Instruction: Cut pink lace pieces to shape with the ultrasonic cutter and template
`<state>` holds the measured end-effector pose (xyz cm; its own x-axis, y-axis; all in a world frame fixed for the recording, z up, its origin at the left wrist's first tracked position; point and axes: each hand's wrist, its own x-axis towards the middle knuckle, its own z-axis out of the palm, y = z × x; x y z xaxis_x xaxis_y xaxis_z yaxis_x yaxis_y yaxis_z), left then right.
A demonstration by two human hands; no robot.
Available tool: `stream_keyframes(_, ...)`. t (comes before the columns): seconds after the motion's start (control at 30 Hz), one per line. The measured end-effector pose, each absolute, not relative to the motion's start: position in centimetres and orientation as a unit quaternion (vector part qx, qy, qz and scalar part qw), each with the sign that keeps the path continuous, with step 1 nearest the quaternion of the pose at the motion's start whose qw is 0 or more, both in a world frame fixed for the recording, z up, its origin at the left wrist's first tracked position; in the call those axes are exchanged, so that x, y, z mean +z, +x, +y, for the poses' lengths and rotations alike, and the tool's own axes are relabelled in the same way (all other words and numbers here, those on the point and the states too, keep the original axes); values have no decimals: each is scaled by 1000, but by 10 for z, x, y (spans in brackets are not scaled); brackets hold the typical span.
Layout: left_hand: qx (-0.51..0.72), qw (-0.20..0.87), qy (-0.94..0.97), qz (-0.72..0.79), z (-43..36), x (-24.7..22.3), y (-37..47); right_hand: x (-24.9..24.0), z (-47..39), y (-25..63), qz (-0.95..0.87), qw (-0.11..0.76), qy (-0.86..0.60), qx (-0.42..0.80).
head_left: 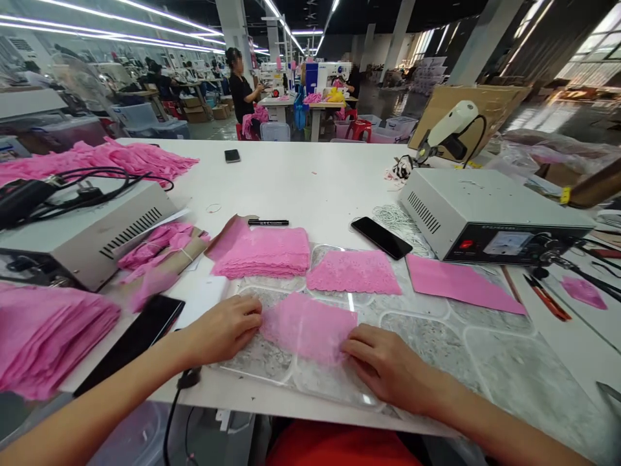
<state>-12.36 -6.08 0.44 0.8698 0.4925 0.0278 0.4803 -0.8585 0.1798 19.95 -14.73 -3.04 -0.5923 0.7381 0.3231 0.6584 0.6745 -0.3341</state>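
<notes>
A thin, sheer pink fabric piece (310, 323) is stretched between my two hands over a clear sheet with grey marbled panels (422, 336). My left hand (230, 327) pinches its left edge, and my right hand (381, 359) has the lower right corner between thumb and fingers. Just beyond lies a pink lace piece with a scalloped edge (353, 272). To its left is a neat stack of pink lace pieces (264, 252). A smooth pink panel (460, 283) rests farther right.
A grey metal box with a dial (499, 213) stands right, another grey box (82, 226) left. Phones (381, 237) and a black marker (268, 222) lie beyond the fabric. Folded pink fabric (48, 336) sits at left, orange-handled tweezers (548, 298) at right. A person (242, 90) stands in the background.
</notes>
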Motion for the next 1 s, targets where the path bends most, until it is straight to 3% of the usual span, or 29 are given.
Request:
stream_keyframes(0.2,28,39,948,314,-49,9,-88,-28,-90,199,-842,278,-456,74)
stream_keyframes(0.47,26,34,936,350,-17,-22,-7,-37,-50,183,-839,169,-511,75)
stream_keyframes(1.0,42,116,917,379,-6,-21,-10,-31,-45,182,-812,198,-531,138)
